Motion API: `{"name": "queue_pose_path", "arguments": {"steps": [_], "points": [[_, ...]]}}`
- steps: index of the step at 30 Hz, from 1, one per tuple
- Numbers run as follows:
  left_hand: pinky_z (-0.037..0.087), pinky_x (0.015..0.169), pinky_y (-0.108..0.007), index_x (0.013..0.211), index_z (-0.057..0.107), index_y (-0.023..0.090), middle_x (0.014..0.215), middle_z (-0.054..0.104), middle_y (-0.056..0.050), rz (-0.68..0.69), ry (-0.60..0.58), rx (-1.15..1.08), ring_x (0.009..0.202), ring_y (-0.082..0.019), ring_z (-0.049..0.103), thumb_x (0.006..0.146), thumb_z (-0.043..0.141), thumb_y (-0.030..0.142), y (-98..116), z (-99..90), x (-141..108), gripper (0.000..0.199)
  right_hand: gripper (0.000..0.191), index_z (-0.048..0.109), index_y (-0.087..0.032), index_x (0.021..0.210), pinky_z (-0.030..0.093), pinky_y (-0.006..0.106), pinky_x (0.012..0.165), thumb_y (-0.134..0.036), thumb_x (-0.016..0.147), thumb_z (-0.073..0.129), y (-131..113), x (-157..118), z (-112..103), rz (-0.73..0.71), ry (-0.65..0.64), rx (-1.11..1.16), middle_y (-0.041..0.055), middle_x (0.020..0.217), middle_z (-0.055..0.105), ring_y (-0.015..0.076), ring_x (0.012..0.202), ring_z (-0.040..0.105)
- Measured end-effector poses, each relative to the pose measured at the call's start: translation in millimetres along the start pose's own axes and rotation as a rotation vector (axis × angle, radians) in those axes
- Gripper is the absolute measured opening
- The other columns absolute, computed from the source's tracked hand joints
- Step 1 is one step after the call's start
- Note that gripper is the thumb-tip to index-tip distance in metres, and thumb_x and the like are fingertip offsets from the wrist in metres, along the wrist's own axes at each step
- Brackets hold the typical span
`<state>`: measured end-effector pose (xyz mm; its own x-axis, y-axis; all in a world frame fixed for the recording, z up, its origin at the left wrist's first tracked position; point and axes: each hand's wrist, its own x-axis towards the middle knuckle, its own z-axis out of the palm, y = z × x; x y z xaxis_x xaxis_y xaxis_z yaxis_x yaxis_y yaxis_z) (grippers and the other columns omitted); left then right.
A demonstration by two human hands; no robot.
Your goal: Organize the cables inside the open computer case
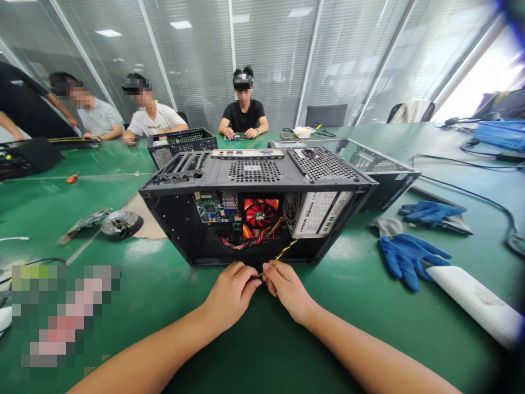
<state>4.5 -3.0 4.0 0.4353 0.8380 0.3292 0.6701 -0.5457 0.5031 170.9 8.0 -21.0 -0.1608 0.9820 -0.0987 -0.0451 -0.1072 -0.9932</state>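
Note:
A black computer case (pixel 164 219) lies with its open side facing me and its vented rear panel upward. Inside are a red fan (pixel 261 215), part of a green circuit board (pixel 211 208), bundled coloured wires (pixel 250 241) and a labelled power supply (pixel 322 214). A twisted yellow-and-black cable (pixel 286 249) runs from below the power supply to my hands. My left hand (pixel 234 293) pinches its end just in front of the case. Close beside it, my right hand (pixel 286 287) is closed on the same cable.
Blue gloves (pixel 406 254) and a white box-like object (pixel 471 301) lie to the right. At left are a round metal part (pixel 121 223) and a circuit board (pixel 86 223). Other cases (pixel 389 175) stand behind. Several people sit or stand across the green table (pixel 164 339).

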Motion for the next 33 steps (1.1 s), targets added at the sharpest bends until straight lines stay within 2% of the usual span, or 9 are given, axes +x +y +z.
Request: {"name": "queue_pose_path", "arguments": {"steps": [5,11,16,20,23,27,31,33], "points": [[0.049,0.076,-0.032,0.094,0.063,0.019,0.088,0.059,-0.004,0.009,0.03,-0.005,0.085,-0.019,0.059,0.092,0.057,0.023,-2.0,0.0,0.5,0.007,0.048,0.052,-0.02,0.063,0.027,0.025,0.044,-0.063,0.084,0.056,0.2,-0.4,0.3,-0.015,0.004,-0.005,-0.0062,0.047,0.041,0.0096,0.042,0.036],[0.049,0.074,-0.033,0.093,0.064,0.019,0.083,0.062,-0.004,-0.013,-0.021,0.041,0.08,-0.019,0.059,0.095,0.052,0.021,-1.1,0.2,-0.9,0.013,0.049,0.053,-0.02,0.064,0.028,0.026,0.045,-0.064,0.085,0.055,0.5,-0.6,0.0,-0.026,0.0,-0.011,-0.0064,0.046,0.041,0.0098,0.042,0.036],[0.05,0.071,-0.03,0.096,0.063,0.019,0.082,0.063,-0.002,-0.017,0.035,-0.007,0.077,-0.018,0.061,0.088,0.064,0.019,-1.7,0.4,1.0,0.009,0.047,0.052,-0.02,0.065,0.027,0.025,0.044,-0.063,0.084,0.056,1.0,-0.5,0.3,-0.001,0.004,-0.004,-0.0064,0.047,0.041,0.0095,0.042,0.036],[0.049,0.068,-0.028,0.089,0.062,0.018,0.079,0.061,-0.001,-0.035,0.049,-0.012,0.075,-0.018,0.06,0.083,0.069,0.017,-1.4,-0.3,1.8,0.009,0.048,0.052,-0.019,0.064,0.027,0.025,0.045,-0.062,0.084,0.056,-1.1,-1.2,0.6,-0.002,-0.002,-0.02,-0.0067,0.047,0.041,0.0092,0.043,0.035],[0.048,0.07,-0.029,0.088,0.062,0.018,0.08,0.062,-0.001,-0.029,0.024,-0.016,0.077,-0.018,0.061,0.087,0.064,0.018,-1.0,-0.1,0.4,0.002,0.048,0.053,-0.019,0.065,0.027,0.025,0.045,-0.063,0.084,0.055,-1.8,-1.6,0.4,-0.008,-0.007,-0.027,-0.0065,0.047,0.041,0.0094,0.043,0.036],[0.048,0.074,-0.031,0.093,0.063,0.019,0.086,0.064,-0.003,-0.016,-0.018,-0.013,0.08,-0.018,0.061,0.093,0.055,0.018,-0.9,0.5,-0.9,0.008,0.049,0.053,-0.019,0.066,0.027,0.025,0.044,-0.064,0.085,0.053,-0.6,-1.2,0.0,-0.004,-0.008,-0.017,-0.0068,0.047,0.04,0.0095,0.043,0.035],[0.048,0.071,-0.029,0.09,0.061,0.019,0.083,0.061,-0.002,-0.03,0.001,-0.013,0.079,-0.018,0.06,0.088,0.062,0.019,-1.1,0.5,0.1,0.002,0.048,0.052,-0.02,0.065,0.028,0.025,0.045,-0.063,0.085,0.054,-0.8,-0.8,0.1,-0.013,-0.006,-0.037,-0.0062,0.047,0.042,0.0097,0.044,0.036],[0.047,0.069,-0.028,0.088,0.06,0.019,0.082,0.061,-0.002,-0.035,0.011,-0.016,0.079,-0.018,0.059,0.085,0.066,0.018,-1.1,0.5,0.4,0.006,0.047,0.052,-0.02,0.065,0.027,0.025,0.045,-0.062,0.084,0.055,-1.4,-0.9,0.1,-0.007,-0.013,-0.038,-0.0063,0.048,0.041,0.0095,0.044,0.036]]}}
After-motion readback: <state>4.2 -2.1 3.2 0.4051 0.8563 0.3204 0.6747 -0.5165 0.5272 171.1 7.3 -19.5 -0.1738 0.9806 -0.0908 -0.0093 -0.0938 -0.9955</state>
